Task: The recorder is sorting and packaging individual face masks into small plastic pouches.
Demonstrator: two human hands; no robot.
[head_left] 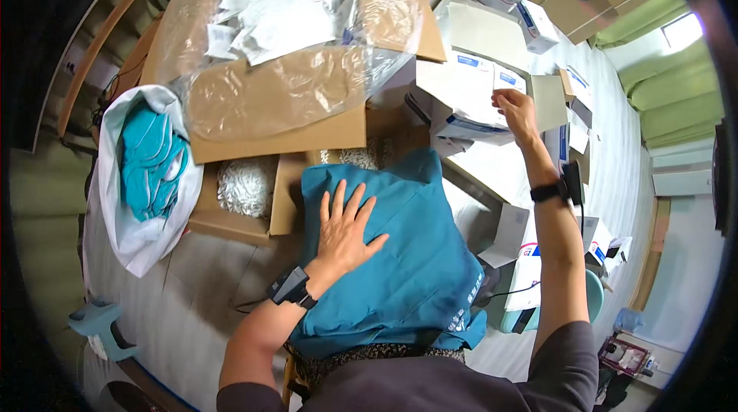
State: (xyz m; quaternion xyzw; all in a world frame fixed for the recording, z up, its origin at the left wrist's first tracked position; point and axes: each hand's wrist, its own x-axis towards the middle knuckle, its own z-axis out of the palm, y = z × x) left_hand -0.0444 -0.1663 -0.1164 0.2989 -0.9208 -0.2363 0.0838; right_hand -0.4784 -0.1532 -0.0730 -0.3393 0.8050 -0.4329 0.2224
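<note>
My left hand lies flat with fingers spread on a teal cloth apron draped over my lap. It wears a dark device on its wrist. To the right, my right hand reaches into an open white carton. Its fingers are drawn together at the edge of a white packet with a blue label, among other packets standing in the carton. The fingertips are partly hidden, so the exact grip is hard to make out.
Ahead stands a large cardboard box, lined with clear plastic and holding white pouches. At left, a white sack holds teal masks. Below are cardboard boxes of white coiled strips. More white cartons stand at right.
</note>
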